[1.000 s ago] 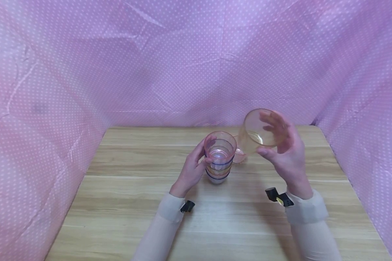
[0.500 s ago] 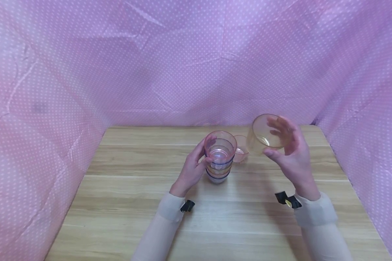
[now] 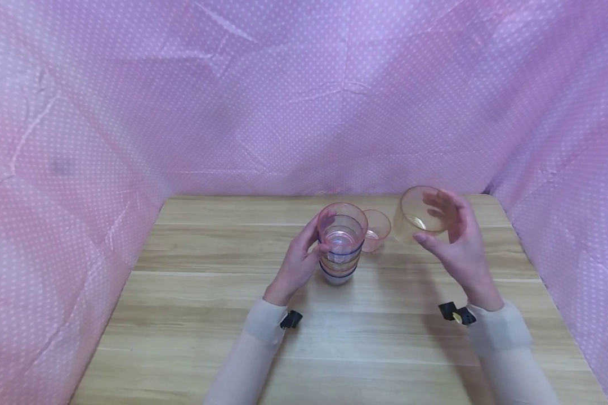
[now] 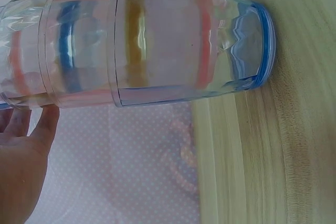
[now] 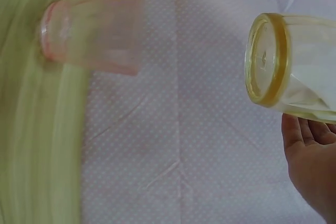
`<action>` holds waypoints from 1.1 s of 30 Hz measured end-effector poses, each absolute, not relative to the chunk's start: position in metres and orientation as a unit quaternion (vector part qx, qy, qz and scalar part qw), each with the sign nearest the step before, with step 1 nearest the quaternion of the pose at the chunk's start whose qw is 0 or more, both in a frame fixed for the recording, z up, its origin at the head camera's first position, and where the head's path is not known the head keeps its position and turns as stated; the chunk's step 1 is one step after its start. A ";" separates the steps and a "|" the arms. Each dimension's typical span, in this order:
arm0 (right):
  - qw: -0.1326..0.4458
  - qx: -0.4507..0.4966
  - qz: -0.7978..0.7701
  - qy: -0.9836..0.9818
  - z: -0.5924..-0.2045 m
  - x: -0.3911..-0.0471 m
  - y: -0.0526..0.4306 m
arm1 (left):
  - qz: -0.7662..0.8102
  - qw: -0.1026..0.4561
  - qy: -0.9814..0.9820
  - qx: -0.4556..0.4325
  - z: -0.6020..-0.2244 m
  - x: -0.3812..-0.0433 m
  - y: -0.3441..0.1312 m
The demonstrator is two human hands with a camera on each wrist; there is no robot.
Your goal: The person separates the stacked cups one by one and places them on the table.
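Observation:
My left hand [image 3: 300, 261] grips the upper part of a stack of clear tinted cups [image 3: 340, 263]. A pink cup is uppermost. In the left wrist view, blue, yellow and pink bands show through the nested walls, with a blue-based cup [image 4: 247, 48] at the bottom, apparently on the table. Off to the right, my right hand [image 3: 463, 247] holds a yellow cup [image 3: 404, 224] in the air, mouth up and tilted. Its yellow base [image 5: 268, 59] faces the right wrist camera. Between the stack and that cup, a single pink cup [image 3: 379, 228] stands upright on the table.
The wooden table [image 3: 192, 315] ends at a back edge beneath a pink dotted cloth [image 3: 253, 112], which hangs behind and along both sides. A small black camera is strapped to each wrist.
My right hand has moved right and somewhat lower with the yellow cup, uncovering more of the single pink cup. The left hand and the stack have stayed in place.

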State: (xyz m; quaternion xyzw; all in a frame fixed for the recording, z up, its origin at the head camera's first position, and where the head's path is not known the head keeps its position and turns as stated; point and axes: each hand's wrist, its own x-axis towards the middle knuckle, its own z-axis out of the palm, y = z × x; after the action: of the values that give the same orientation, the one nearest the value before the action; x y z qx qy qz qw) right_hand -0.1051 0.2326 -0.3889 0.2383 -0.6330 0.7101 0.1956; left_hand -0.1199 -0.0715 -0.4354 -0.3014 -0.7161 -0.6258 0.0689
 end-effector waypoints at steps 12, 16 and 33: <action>0.157 0.180 0.688 -0.685 -0.409 -0.106 0.247 | -0.622 0.068 -0.723 -0.295 -0.435 -0.119 -0.072; 0.139 0.140 0.649 -0.735 -0.418 -0.107 0.251 | -0.619 0.066 -0.728 -0.287 -0.435 -0.118 -0.072; 0.090 0.081 0.558 -0.821 -0.434 -0.121 0.266 | -0.627 0.069 -0.720 -0.288 -0.436 -0.117 -0.071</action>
State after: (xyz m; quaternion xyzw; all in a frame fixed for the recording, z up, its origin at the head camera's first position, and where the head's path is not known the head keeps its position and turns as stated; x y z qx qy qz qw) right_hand -0.1208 0.2663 -0.4336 0.0811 -0.8207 0.5583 0.0899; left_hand -0.1174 -0.0709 -0.4364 -0.2877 -0.7204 -0.6272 0.0692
